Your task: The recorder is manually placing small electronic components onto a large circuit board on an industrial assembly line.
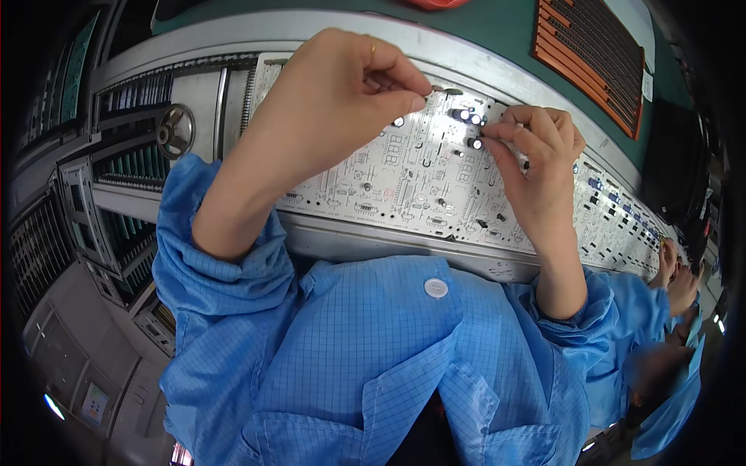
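Note:
A white circuit board (416, 190) printed with dark markings lies on the rail in front of me. My left hand (334, 93) is over its far edge, thumb and forefinger pinched on something too small to make out. Just right of those fingertips is a dark, flat, oval part (452, 92). My right hand (536, 151) has thumb and forefinger closed at the side of a black round capacitor (475, 144), which seems to be in their grip. Two more capacitors with bright tops (470, 116) stand just beyond it. Smaller parts dot the board.
Along the line to the right run more populated boards (622, 213), where a co-worker's hands (674, 276) are at work. An orange rack (590, 62) rests on the green surface behind the rail. A metal handwheel (176, 130) and slotted racks are at left.

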{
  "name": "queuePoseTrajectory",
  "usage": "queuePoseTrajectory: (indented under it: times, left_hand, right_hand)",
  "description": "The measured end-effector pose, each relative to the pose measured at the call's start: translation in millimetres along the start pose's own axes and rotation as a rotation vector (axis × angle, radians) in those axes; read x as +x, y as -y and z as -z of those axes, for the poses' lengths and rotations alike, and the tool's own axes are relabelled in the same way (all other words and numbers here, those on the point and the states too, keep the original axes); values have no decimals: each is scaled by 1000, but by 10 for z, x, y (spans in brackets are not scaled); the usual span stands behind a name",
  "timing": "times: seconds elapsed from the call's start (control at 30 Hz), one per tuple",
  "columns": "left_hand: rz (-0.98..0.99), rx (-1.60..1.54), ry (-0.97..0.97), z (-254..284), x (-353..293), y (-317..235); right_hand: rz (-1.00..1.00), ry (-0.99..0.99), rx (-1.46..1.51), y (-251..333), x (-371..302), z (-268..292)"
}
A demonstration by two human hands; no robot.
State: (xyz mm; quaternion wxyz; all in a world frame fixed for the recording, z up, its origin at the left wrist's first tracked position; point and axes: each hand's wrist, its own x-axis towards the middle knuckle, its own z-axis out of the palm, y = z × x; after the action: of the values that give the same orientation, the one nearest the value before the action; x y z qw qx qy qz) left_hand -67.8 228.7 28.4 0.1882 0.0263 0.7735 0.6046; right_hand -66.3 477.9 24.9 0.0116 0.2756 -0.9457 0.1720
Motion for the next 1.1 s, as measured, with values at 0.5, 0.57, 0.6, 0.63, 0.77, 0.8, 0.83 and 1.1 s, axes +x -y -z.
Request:
queuePoseTrajectory:
  times: [0.5, 0.57, 0.6, 0.63, 0.77, 0.8, 0.83, 1.1]
  left_hand:
    - [98, -155, -66, -65, -101, -5]
    - [125, -158, -70, -82, -81, -26]
    - [93, -124, -65, -88, -90, -14]
    - [63, -89, -63, -89, -103, -3]
    - [64, -53, 6, -134, -104, -69]
    - [79, -58, 47, -154, -86, -86]
    - [91, -39, 42, -165, -96, -97]
    - [75, -4, 115, -194, -110, -45]
  right_hand:
    - [206, -23, -39, -39, -6, 59]
    - [210, 19, -62, -46, 7, 142]
    - [216, 42, -65, -32, 21, 174]
    - [216, 35, -60, -61, 64, 231]
    - [73, -218, -192, -632, 370, 332]
    - [60, -277, -280, -761, 455, 317]
    - [53, -335, -363, -848, 540, 296]
    - [123, -333, -422, -1136, 778, 90]
